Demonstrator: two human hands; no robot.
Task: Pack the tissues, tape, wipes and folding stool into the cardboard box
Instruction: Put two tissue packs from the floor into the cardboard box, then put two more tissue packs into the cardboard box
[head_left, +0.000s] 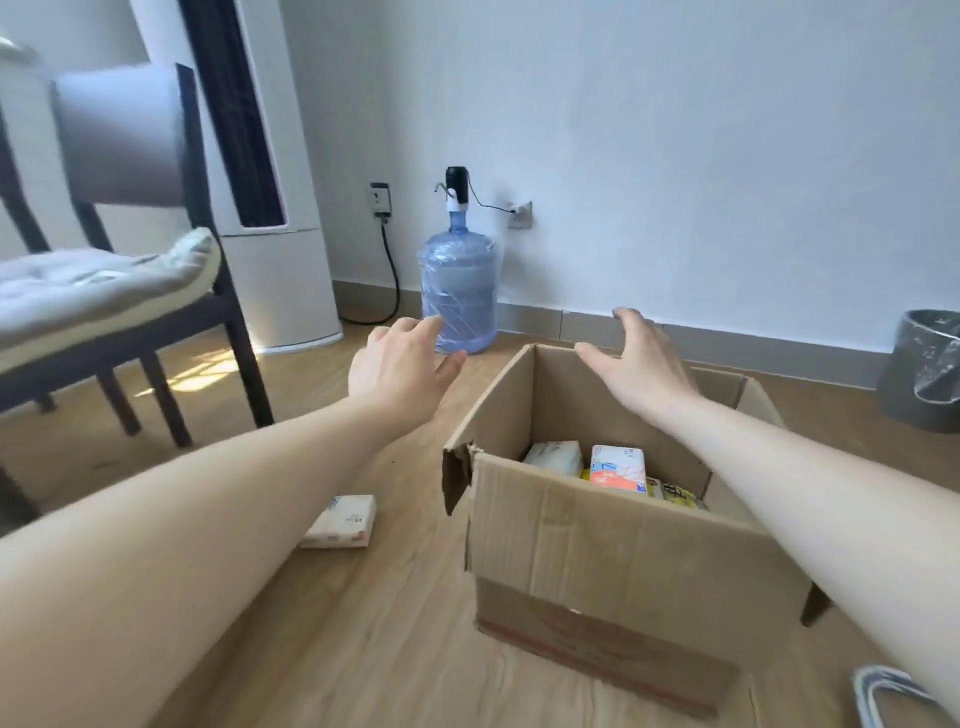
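An open cardboard box (587, 551) stands on the wooden floor at centre right. Inside it I see a white tissue pack (555, 458), an orange-and-white tissue pack (618, 467) and a yellow pack (678, 493) partly hidden by the box wall. Another tissue pack (342, 523) lies on the floor left of the box. My left hand (400, 364) hovers open beyond the box's left flap, holding nothing. My right hand (636, 364) is open above the box's far edge, fingers spread. A grey-white framed object (883, 696) shows at the bottom right corner, mostly cut off.
A dark chair with a cushion (104, 291) stands at left. A white tower appliance (275, 208) and a blue water jug with a pump (460, 291) stand by the wall. A grey waste bin (924, 369) sits at far right.
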